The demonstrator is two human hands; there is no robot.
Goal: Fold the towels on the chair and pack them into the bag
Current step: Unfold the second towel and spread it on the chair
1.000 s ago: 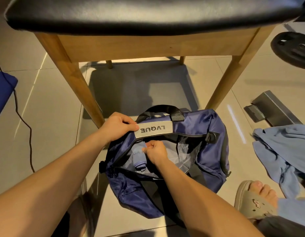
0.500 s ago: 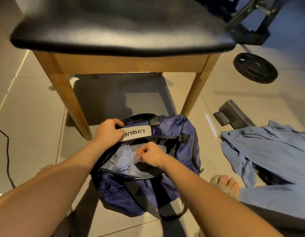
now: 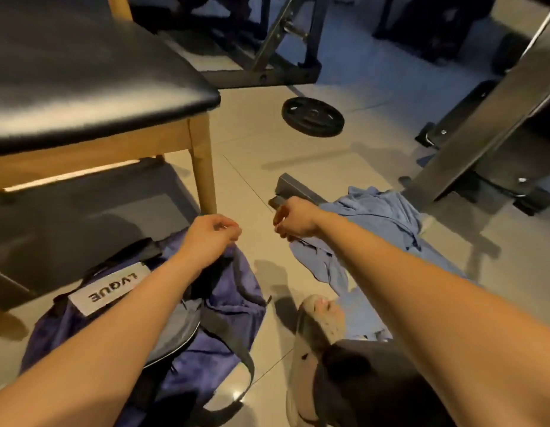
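A navy duffel bag with a grey "LVQUE" label lies open on the tiled floor under my left forearm. A crumpled light blue towel lies on the floor to its right. My left hand hovers over the bag's far end, fingers loosely curled and holding nothing. My right hand is at the towel's near-left edge with fingers curled downward. Blur hides whether they pinch the cloth. The chair, black seat on wooden legs, stands at the upper left with nothing on the visible seat.
A black weight plate lies on the floor behind the towel. A grey metal bracket sits just beyond my right hand. A weight bench frame fills the right and back. My sandalled foot rests beside the bag.
Both hands have left the bag's opening and moved right, the right one reaching the towel on the floor. My view has swung right, away from the chair.
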